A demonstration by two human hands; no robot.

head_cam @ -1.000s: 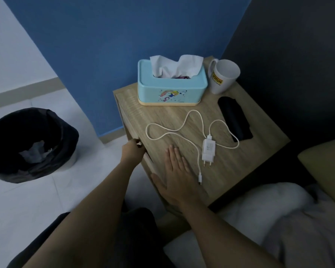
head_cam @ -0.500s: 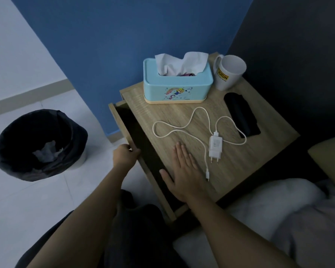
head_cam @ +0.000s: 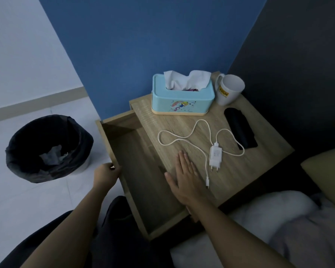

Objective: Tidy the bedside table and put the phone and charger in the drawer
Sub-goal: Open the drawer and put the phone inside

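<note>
The wooden bedside table (head_cam: 263, 163) has its drawer (head_cam: 143, 190) pulled far out to the left, and the drawer looks bare inside. My left hand (head_cam: 105, 176) grips the drawer's front edge. My right hand (head_cam: 185, 177) lies flat, fingers together, on the tabletop near its front left corner. Just right of that hand lies the white charger (head_cam: 215, 156) with its looped white cable (head_cam: 182, 139). A black phone (head_cam: 240, 130) lies face down at the table's right side.
A light blue tissue box (head_cam: 182, 101) and a white mug (head_cam: 229, 89) stand at the back of the table by the blue wall. A black-lined bin (head_cam: 48, 147) sits on the floor to the left. Bedding (head_cam: 278, 229) and a pillow (head_cam: 329, 175) are at the right.
My left hand has pulled the drawer from shut to wide open. My right hand has stayed flat on the tabletop.
</note>
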